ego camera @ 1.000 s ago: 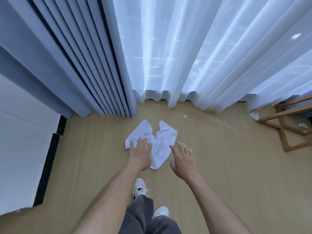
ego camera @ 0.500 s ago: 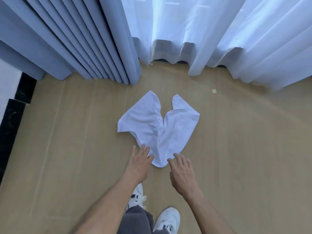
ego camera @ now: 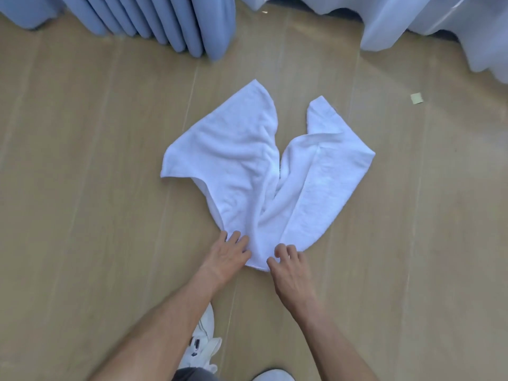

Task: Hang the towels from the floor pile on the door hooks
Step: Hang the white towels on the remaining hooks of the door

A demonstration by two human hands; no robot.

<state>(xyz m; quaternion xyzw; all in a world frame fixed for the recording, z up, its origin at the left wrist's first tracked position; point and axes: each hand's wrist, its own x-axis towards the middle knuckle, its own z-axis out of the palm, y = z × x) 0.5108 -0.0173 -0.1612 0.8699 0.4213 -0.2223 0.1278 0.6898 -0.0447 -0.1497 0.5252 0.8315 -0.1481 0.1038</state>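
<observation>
The left hand (ego camera: 229, 254) and right hand (ego camera: 288, 266) flank the towel (ego camera: 264, 171) at its near tip, equally close; left fingers (ego camera: 236, 237) lie straight on the cloth; right fingers (ego camera: 280, 250) curl at its edge, grip unclear. The towel lies on the floor (ego camera: 96, 160), forking away into two lobes toward the curtains (ego camera: 176, 20).
</observation>
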